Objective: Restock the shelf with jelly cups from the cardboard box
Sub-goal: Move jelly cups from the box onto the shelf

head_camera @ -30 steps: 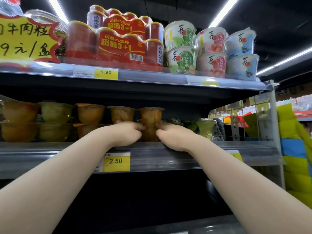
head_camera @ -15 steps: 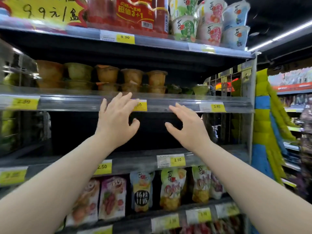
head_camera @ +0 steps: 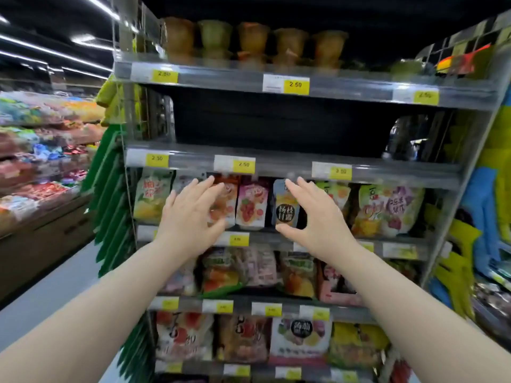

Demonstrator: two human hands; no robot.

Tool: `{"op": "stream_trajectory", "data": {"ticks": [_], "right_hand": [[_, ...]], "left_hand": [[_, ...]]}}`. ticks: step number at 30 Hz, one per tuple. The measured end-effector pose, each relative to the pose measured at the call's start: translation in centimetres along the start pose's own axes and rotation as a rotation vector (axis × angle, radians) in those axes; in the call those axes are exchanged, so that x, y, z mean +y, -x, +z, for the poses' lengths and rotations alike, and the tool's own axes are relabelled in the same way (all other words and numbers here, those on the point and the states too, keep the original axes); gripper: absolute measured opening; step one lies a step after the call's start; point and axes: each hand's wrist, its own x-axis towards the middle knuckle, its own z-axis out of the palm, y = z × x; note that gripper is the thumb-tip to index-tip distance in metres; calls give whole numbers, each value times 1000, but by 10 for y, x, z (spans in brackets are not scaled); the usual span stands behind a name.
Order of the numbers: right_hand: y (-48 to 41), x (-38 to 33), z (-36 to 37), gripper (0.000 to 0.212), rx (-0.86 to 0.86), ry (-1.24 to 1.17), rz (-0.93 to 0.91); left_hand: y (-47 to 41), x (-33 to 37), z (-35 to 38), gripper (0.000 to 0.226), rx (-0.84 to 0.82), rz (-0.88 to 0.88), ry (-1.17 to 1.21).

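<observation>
Several orange and green jelly cups (head_camera: 253,41) stand stacked in a row on the upper shelf (head_camera: 221,78), with one green cup (head_camera: 406,69) apart at the right. Both my hands hang in the air well below that shelf, in front of the pouch shelf. My left hand (head_camera: 190,217) is spread with straight fingers and holds nothing. My right hand (head_camera: 312,219) is likewise spread and holds nothing. The cardboard box is out of sight.
The shelf (head_camera: 276,161) under the cups looks dark and bare apart from something at its right end. Below hang colourful jelly pouches (head_camera: 250,205) on several rows. A snack display (head_camera: 41,150) lines the left aisle. Yellow and blue goods (head_camera: 486,205) hang at the right.
My hands let go of the jelly cup on the upper shelf and drew back, fingers spread. The view swung downward and left, so lower pouch shelves and the left aisle show.
</observation>
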Motion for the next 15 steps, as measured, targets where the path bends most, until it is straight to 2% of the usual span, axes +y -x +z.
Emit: {"op": "stream_trajectory", "data": {"ticks": [7,15], "right_hand": [[62,-35,64,84,-289,-33,55],[104,-87,176,80,-519,-65,159]], "left_hand": [[109,-47,17,66,-218,-173,-22],[192,-150,51,65,-464,-271,15]]}}
